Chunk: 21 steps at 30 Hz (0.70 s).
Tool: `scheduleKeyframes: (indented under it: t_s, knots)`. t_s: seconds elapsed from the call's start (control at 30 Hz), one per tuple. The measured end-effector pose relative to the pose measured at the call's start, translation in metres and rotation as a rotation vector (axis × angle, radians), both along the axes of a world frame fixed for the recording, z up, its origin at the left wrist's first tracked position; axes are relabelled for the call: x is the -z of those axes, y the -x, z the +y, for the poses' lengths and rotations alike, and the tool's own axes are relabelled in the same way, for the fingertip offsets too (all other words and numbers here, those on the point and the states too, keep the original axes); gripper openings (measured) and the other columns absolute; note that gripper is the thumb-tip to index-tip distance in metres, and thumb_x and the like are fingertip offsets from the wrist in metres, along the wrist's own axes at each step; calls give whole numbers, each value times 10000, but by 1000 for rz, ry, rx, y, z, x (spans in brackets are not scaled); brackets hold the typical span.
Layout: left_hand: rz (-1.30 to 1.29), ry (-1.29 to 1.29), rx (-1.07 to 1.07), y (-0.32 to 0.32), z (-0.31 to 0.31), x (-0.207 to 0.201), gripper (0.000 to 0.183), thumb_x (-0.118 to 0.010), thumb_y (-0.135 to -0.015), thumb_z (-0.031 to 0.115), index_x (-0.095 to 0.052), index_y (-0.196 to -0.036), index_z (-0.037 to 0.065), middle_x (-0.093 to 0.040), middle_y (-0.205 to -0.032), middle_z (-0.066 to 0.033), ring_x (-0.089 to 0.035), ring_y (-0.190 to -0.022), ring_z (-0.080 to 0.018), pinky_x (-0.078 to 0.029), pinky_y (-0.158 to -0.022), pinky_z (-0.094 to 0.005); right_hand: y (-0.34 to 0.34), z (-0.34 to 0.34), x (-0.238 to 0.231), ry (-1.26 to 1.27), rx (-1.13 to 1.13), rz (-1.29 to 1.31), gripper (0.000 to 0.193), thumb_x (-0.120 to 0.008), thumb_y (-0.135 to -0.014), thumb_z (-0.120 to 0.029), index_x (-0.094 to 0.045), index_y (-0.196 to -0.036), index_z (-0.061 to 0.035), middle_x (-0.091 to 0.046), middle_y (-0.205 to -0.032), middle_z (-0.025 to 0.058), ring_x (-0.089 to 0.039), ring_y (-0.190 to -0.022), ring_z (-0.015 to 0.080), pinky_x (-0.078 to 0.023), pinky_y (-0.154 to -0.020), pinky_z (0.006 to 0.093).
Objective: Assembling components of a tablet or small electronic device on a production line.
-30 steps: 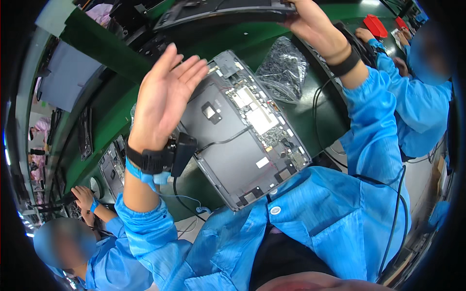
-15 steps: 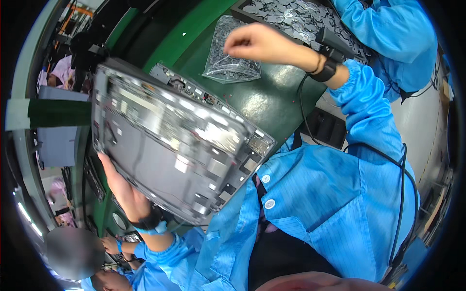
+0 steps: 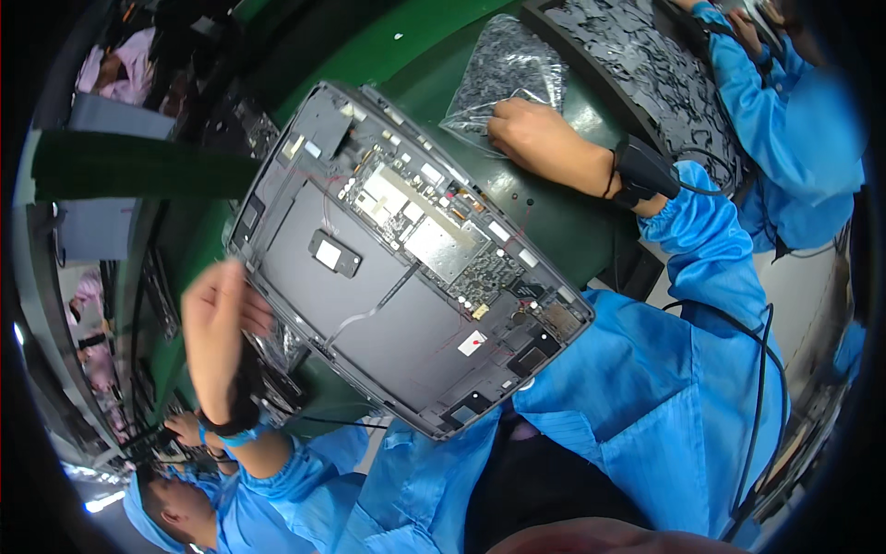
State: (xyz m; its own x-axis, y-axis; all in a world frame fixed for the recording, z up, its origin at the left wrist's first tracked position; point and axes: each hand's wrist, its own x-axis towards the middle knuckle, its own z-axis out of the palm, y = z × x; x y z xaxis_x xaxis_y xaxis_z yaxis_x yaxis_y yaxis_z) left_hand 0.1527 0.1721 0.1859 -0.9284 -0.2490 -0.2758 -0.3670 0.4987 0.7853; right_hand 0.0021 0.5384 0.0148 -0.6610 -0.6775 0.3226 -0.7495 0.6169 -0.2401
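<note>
A grey rectangular device housing point(image 3: 305, 254), its inside facing up, lies at an angle on the green bench. Along its far side runs a circuit board point(image 3: 503, 268) with silvery shields; a small black part with a white label point(image 3: 334, 254) and a flat cable point(image 3: 378, 305) sit in the bare grey area. Beside the housing's left edge is my left hand point(image 3: 217, 319), open, fingers stretched and holding nothing. My right hand point(image 3: 544, 134) is closed, fingers curled down at the edge of a clear plastic bag point(image 3: 508, 69) of small dark parts. Its fingertips are hidden.
A dark tray point(image 3: 637, 74) full of grey-black cut pieces stands at the far right, near a co-worker's blue sleeve point(image 3: 784, 157). Another person in a blue cap point(image 3: 148, 508) is at lower left. A black cable point(image 3: 729, 323) hangs along my right sleeve.
The housing, tilted up in my left hand before, now lies flatter, and that hand has let go of it. My right hand has come down onto the plastic bag. The whole view has shifted.
</note>
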Motion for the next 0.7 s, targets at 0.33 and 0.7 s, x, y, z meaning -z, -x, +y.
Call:
scheduleKeyframes:
  t_s: [0.33, 0.7]
  knots:
    - [745, 1123, 541, 41, 82, -17, 403, -682, -829, 126, -598, -1198, -12, -651, -1147, -169, -629, -1018, -334, -505, -859, -383, 11, -29, -112, 669, -72, -479, 230, -638, -917, -109, -681, -1109, 10, -722, -912, 74, -666, -762, 107, -544, -706, 243]
    - [901, 1513, 530, 35, 102, 6, 353, -697, -795, 151, -644, -1117, 16, -685, -1101, -92, -670, -935, -224, -530, -783, -329, -4, -66, -174, 700, -101, -807, 136, -700, -880, -111, -689, -908, 22, -673, -793, 21, -608, -733, 71, -514, -675, 216]
